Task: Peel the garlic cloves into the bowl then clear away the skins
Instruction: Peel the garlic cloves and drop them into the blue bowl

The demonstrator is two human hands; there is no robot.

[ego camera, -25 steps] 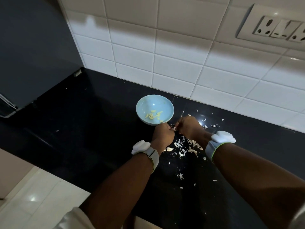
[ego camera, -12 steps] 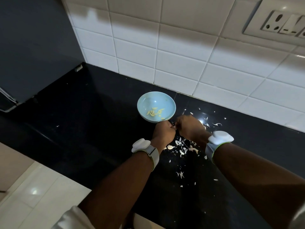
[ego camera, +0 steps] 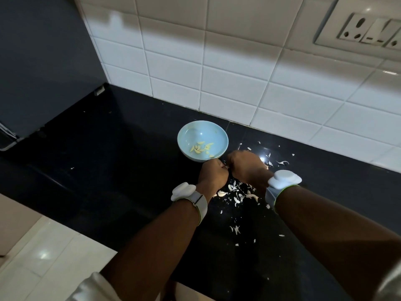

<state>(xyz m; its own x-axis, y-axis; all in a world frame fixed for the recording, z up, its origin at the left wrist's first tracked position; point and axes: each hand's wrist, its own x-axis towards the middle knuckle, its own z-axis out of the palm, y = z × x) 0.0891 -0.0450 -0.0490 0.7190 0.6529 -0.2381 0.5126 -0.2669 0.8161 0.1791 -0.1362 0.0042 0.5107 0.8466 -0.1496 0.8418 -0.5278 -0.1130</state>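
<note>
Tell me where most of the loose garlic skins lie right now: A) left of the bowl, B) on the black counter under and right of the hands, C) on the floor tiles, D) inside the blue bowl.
B: the white skins litter the black counter beneath and right of the hands, while the blue bowl holds only yellowish cloves.

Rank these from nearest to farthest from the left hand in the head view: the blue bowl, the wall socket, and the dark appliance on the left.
1. Blue bowl, just beyond the left hand.
2. Dark appliance, far left.
3. Wall socket, upper right on the tiles.

Curled hands [ego camera: 227, 170] beside blue bowl [ego camera: 186, 153]
</note>
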